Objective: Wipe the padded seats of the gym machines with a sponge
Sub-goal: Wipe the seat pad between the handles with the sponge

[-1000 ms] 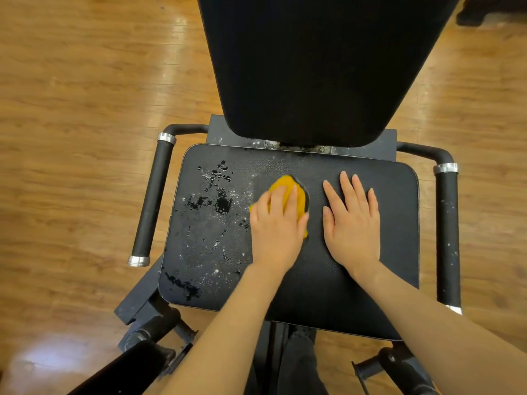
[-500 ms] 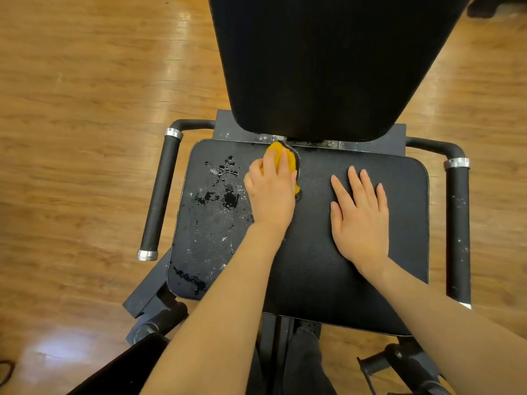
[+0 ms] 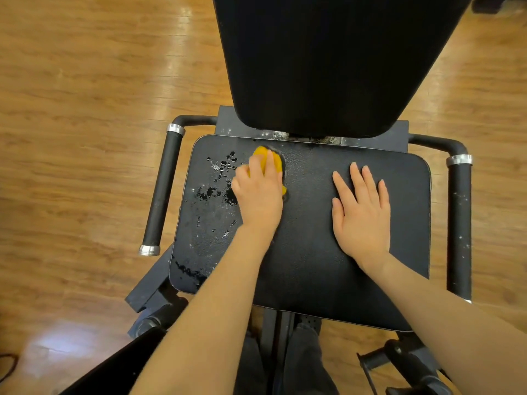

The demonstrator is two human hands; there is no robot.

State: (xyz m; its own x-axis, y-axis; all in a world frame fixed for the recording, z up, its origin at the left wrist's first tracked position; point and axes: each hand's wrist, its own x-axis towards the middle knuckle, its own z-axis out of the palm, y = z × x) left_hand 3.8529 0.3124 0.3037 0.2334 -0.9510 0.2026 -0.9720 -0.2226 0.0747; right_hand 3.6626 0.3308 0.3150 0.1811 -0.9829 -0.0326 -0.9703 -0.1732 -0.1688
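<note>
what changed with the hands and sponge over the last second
The left hand pushed the yellow sponge from the middle of the seat up to its back edge, then left toward the wet patches. The right hand stayed flat on the seat, and the left kept its hold.

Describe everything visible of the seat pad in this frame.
The seat pad is a black, roughly rectangular cushion with rounded corners and a pebbled, leather-like surface. It lies flat below the backrest, between two armrests. Its left part carries wet patches and white flecks; the right part looks plain. The left hand presses a yellow sponge near its back edge; the right hand rests flat on it.
</note>
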